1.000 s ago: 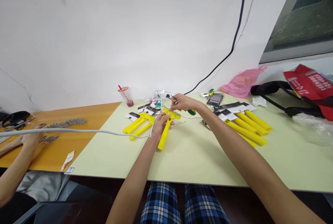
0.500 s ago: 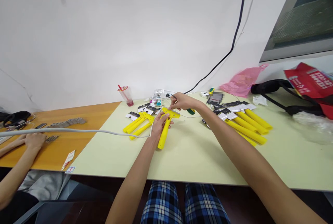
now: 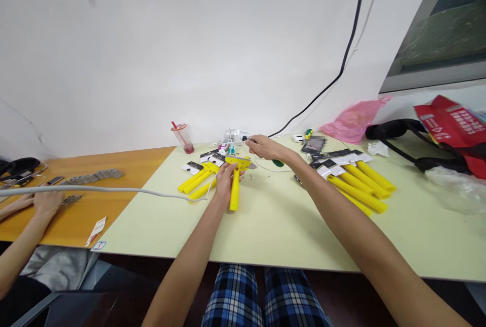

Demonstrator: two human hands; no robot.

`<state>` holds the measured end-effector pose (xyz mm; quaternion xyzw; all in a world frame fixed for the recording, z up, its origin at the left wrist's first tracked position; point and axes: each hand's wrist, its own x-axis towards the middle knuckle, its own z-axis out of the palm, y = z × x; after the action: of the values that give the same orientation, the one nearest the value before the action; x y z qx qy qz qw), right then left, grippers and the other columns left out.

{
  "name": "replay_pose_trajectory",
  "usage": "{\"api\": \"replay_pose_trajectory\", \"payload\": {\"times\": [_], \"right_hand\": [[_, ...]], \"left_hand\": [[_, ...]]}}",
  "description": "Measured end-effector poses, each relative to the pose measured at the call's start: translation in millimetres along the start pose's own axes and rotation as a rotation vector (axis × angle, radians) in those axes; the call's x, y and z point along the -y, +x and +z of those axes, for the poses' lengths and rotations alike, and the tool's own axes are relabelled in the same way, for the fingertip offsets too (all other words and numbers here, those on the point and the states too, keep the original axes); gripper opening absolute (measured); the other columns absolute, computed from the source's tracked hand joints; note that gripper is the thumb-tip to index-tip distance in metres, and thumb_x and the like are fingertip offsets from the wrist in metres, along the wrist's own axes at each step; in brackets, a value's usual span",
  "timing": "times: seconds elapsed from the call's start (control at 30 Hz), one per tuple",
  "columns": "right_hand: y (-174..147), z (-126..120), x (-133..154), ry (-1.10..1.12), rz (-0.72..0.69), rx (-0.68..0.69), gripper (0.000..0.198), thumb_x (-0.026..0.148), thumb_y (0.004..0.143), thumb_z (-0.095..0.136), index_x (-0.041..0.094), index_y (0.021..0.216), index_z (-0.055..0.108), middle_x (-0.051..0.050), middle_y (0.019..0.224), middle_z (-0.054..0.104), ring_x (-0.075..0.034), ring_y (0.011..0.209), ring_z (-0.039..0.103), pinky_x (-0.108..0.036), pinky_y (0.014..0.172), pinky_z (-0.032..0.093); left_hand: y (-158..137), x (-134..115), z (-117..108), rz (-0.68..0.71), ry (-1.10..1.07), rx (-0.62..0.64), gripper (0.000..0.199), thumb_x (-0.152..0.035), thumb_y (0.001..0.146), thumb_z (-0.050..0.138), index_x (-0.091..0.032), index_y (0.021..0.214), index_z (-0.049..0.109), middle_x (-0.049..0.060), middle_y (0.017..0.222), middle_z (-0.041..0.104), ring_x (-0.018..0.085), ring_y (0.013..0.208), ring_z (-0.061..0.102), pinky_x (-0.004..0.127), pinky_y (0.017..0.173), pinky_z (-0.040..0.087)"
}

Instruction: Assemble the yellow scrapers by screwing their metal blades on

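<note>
My left hand (image 3: 225, 184) is wrapped around a yellow T-shaped scraper (image 3: 235, 190), close to where the handle meets the head. A grey metal strip runs along the head, and a metal blade (image 3: 252, 166) sticks out at its right end. Above and to the right, apart from the scraper, my right hand (image 3: 262, 146) is closed with its fingertips pinched. Whatever lies between those fingertips is too small to make out. Tiny metal bits (image 3: 251, 177) lie on the table just right of the scraper. Left of my left hand, more yellow scrapers (image 3: 195, 181) rest beside black-and-white cards (image 3: 193, 167).
Several yellow handles (image 3: 360, 193) with black-and-white packaging lie at the right. A drink cup (image 3: 185, 138) and a power strip (image 3: 239, 136) stand by the wall. A grey cable (image 3: 114, 190) crosses in front at the left. A co-worker's hands (image 3: 47, 201) rest on the orange table (image 3: 129, 200).
My right hand has lifted off the scraper's head and now sits apart from it. The scraper has turned in my left hand, and a metal strip and blade show on it.
</note>
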<state>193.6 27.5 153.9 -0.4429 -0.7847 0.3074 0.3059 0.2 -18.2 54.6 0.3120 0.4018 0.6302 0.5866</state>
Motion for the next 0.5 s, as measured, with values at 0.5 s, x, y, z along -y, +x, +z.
{"api": "replay_pose_trajectory", "payload": {"times": [0.5], "right_hand": [[6.7, 17.1, -28.3, 0.177, -0.032, 0.017, 0.016, 0.03, 0.088, 0.076, 0.017, 0.095, 0.072, -0.006, 0.091, 0.082, -0.008, 0.046, 0.055, -0.024, 0.049, 0.044]], "left_hand": [[7.8, -4.6, -15.5, -0.138, 0.128, 0.242, 0.047, -0.033, 0.075, 0.093, -0.021, 0.107, 0.061, 0.0, 0.093, 0.073, 0.012, 0.065, 0.074, 0.018, 0.051, 0.055]]}}
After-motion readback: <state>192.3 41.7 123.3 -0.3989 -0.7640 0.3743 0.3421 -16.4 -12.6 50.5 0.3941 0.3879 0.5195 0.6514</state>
